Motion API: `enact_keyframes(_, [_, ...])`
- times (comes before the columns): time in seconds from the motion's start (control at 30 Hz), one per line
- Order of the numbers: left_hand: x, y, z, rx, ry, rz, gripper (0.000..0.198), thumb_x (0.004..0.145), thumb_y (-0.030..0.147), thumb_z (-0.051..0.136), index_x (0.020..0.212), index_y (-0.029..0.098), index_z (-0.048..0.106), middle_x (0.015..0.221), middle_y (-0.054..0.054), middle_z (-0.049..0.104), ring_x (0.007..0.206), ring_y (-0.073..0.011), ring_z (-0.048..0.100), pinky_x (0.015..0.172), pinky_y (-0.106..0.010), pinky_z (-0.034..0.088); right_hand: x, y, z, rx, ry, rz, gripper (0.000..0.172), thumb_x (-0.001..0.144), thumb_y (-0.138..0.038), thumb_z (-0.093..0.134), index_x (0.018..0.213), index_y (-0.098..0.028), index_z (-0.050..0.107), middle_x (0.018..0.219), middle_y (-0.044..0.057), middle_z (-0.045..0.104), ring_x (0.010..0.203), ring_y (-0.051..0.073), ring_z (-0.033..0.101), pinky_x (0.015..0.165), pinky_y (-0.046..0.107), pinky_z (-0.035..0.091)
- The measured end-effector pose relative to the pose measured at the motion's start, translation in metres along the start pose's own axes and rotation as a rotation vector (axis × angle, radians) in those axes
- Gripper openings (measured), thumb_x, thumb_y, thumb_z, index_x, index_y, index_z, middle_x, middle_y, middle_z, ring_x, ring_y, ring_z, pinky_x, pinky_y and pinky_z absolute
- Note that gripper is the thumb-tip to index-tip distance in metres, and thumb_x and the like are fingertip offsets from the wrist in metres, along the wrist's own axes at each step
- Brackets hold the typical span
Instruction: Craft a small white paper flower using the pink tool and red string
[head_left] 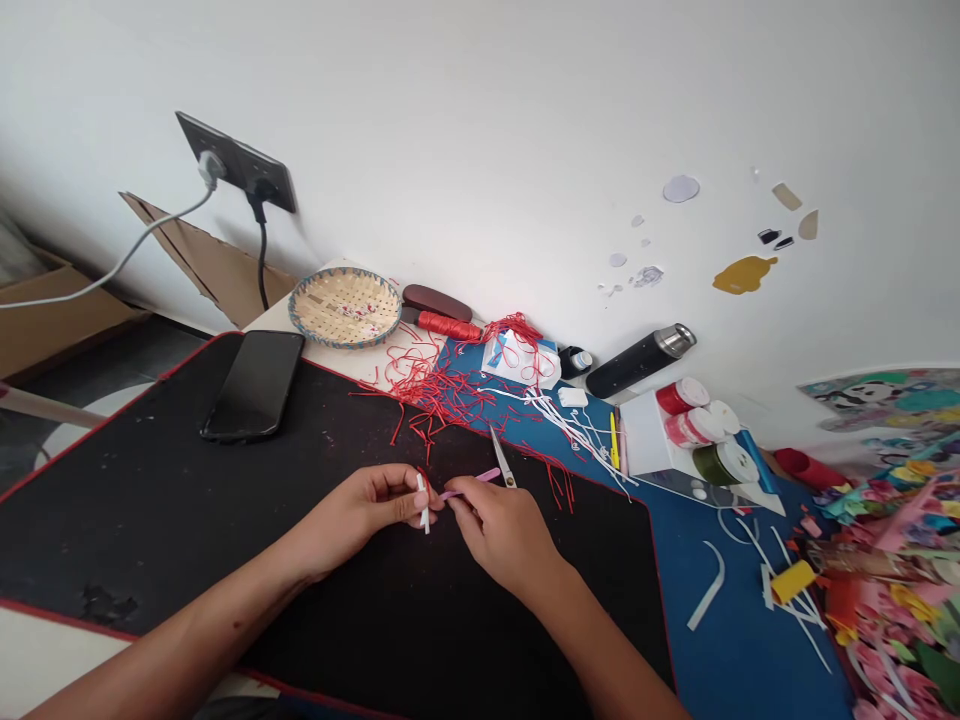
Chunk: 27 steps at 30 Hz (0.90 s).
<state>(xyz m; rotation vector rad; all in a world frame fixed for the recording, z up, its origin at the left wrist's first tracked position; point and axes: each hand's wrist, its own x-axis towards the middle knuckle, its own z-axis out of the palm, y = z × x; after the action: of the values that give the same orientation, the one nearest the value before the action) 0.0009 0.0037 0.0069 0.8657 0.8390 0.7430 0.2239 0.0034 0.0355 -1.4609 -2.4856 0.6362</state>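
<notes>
Two pinches, fingers closed, near the mat's [360, 630] far edge: left hand [379, 512] on white strip [426, 521], right hand [504, 525] on pink stick [489, 475]; steady pressure advisable.

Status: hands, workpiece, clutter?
Left hand pinching white piece. Right hand gripping pink stick. Scissors close beyond right hand, loose red threads farther back.

No text, label, brand, number or sign can be read. Any print on the blue-and-white packet [536, 375] near the view's centre is too small to make out. Likewise, no wording is legible on the black phone [253, 385] at nine o'clock, the black flask [630, 366] or panda picture [862, 397], both toward three o'clock.
</notes>
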Motion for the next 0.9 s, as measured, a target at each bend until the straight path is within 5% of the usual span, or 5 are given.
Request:
enact_keyframes(0.13, [0.002,-0.002,0.001,0.014,0.057,0.051,0.033,0.084,0.049,0.082,0.085,0.017,0.079,0.085,-0.007,0.077,0.081,-0.0203,0.065,0.082,-0.03,0.049,-0.005,-0.003,0.01,0.293,0.107,0.06,0.025,0.099,-0.023,0.059,0.12,-0.024,0.072,0.106,0.006,0.08,0.081,0.018,0.075,0.071,0.026,0.053])
enact_keyframes(0.23, [0.003,-0.003,-0.001,-0.037,0.124,0.089,0.03,0.084,0.047,0.083,0.087,0.017,0.079,0.088,-0.006,0.077,0.08,-0.0197,0.065,0.081,-0.03,0.049,-0.01,-0.003,0.021,0.559,0.18,0.206,0.019,0.099,-0.031,0.06,0.107,-0.022,0.074,0.085,0.004,0.077,0.064,0.016,0.071,0.058,0.024,0.052])
enact_keyframes(0.37, [0.003,-0.004,-0.002,-0.106,0.166,0.136,0.029,0.084,0.045,0.084,0.089,0.017,0.079,0.09,-0.006,0.077,0.081,-0.0193,0.065,0.08,-0.029,0.05,-0.015,-0.001,0.032,0.936,0.16,0.349,0.03,0.098,-0.047,0.063,0.103,-0.018,0.07,0.073,0.001,0.07,0.047,0.011,0.061,0.043,0.02,0.042])
enact_keyframes(0.47, [0.002,-0.004,-0.001,-0.069,0.091,0.148,0.028,0.087,0.044,0.082,0.089,0.016,0.079,0.089,-0.008,0.077,0.081,-0.0197,0.066,0.081,-0.029,0.05,-0.015,0.0,0.035,1.112,0.103,0.383,0.043,0.094,-0.057,0.066,0.11,-0.018,0.068,0.073,0.0,0.069,0.041,0.008,0.057,0.038,0.017,0.036])
enact_keyframes(0.9, [0.0,-0.005,0.004,-0.024,-0.029,0.112,0.029,0.088,0.045,0.081,0.086,0.015,0.079,0.082,-0.006,0.075,0.078,-0.0189,0.064,0.078,-0.029,0.049,-0.005,-0.005,0.045,1.16,0.121,0.425,0.05,0.09,-0.064,0.069,0.1,-0.015,0.067,0.067,0.0,0.067,0.04,0.008,0.056,0.035,0.015,0.037])
